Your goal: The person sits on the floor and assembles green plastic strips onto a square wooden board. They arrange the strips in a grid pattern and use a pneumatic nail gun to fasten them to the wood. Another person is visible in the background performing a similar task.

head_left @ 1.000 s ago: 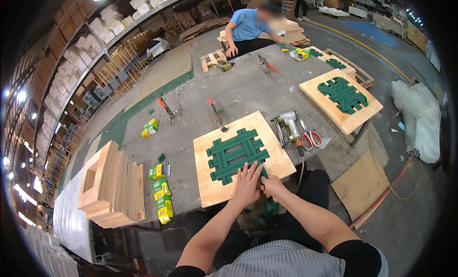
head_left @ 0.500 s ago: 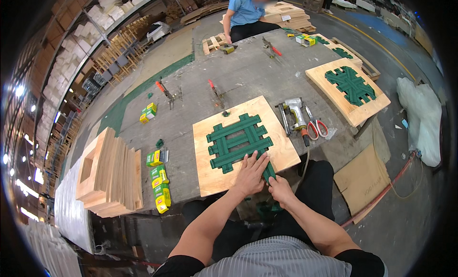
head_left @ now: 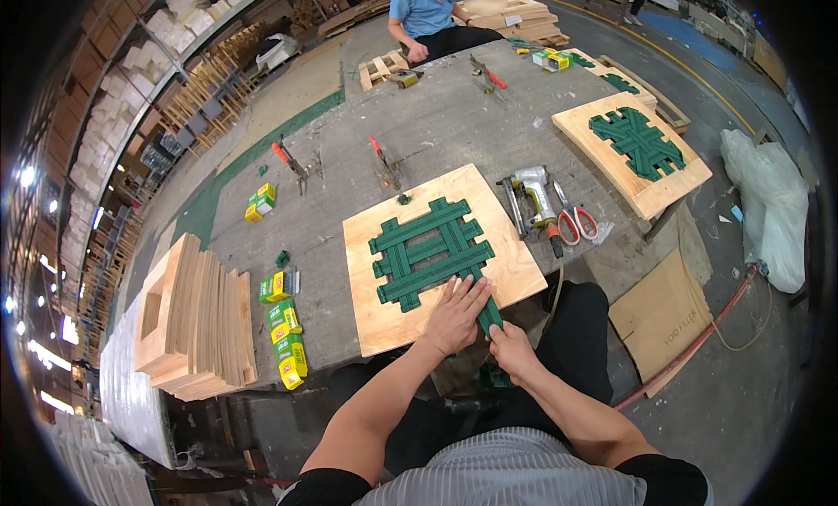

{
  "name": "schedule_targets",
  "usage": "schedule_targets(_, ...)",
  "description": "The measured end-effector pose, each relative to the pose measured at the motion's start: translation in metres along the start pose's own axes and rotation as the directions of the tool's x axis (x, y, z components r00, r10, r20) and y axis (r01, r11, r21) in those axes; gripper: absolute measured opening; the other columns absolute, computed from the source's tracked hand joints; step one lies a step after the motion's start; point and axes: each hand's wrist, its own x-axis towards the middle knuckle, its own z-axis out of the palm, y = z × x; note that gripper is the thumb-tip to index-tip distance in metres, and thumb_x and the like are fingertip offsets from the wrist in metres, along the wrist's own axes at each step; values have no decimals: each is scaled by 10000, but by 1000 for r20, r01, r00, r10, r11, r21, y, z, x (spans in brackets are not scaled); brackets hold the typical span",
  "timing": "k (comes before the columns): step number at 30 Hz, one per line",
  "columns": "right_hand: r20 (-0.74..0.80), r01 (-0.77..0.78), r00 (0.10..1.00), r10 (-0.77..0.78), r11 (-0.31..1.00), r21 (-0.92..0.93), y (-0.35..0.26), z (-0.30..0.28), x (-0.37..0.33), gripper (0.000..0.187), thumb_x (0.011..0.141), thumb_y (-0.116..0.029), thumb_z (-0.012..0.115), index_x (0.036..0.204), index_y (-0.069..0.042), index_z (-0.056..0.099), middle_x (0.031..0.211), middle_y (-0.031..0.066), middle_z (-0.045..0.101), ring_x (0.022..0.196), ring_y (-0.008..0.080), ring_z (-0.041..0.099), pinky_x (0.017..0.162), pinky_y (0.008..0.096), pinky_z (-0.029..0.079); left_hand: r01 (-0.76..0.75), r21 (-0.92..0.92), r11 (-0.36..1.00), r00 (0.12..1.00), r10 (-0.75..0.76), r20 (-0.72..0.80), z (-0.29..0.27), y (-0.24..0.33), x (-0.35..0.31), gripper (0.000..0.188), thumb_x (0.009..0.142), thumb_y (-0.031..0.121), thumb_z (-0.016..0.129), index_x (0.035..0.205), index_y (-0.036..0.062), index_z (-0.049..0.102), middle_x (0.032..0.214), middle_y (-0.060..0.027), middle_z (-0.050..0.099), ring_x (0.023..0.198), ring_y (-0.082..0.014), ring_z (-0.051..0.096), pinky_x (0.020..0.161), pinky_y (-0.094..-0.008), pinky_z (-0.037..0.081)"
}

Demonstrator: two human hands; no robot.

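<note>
A square plywood board (head_left: 365,310) lies before me at the table's near edge. Woven across it are green webbing strips (head_left: 434,273), crossing each other over an opening in the middle. My left hand (head_left: 456,317) rests flat on the board, fingers stretched over the lower right of the weave. Just to its right, my right hand (head_left: 515,351) pinches the end of a green webbing strap (head_left: 491,314) that runs off the near edge of the board. Beside the board's right side lie a nail gun (head_left: 536,201) and red-handled scissors (head_left: 576,224).
A stack of wooden frames (head_left: 194,318) stands at left, next to yellow-green boxes (head_left: 284,321). Red-handled pliers (head_left: 290,160) lie farther back. Another webbed board (head_left: 628,157) sits at right. Across the grey table (head_left: 349,113) sits a person in blue (head_left: 425,13).
My view has shifted slightly, while both hands keep nearly the same places on the board and strap. Across the table, the person's hand has come up near the small wooden frame.
</note>
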Motion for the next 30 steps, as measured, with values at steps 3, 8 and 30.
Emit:
schedule_targets(3, 4, 23, 1000, -23, 1000, 2, 2, 2, -1, 254, 1094, -259, 475, 932, -82, 560, 650, -35, 461, 486, 61, 342, 417, 260, 256, -11, 13, 1000, 1000, 12, -20, 3, -1, -1, 745, 801, 109, 611, 1524, 49, 441, 1589, -133, 449, 1478, -349, 400, 1250, -565, 223)
schedule_targets(8, 3, 41, 999, -41, 999, -17, 6, 0, -2, 249, 1093, -261, 476, 940, -80, 553, 650, -37, 453, 487, 59, 338, 415, 258, 255, -34, 36, 999, 999, 34, -18, 6, -1, -1, 751, 793, 123, 625, 1517, 41, 447, 1582, -128, 458, 1460, -356, 420, 1248, -552, 240)
schedule_targets(30, -6, -39, 999, 39, 999, -27, 9, -6, -7, 278, 1093, -226, 482, 909, -40, 575, 648, -24, 450, 562, 90, 387, 522, 288, 336, -61, 45, 997, 998, 61, -6, 10, -3, -4, 723, 825, 146, 636, 1516, 51, 449, 1589, -134, 443, 1460, -377, 411, 1241, -535, 263)
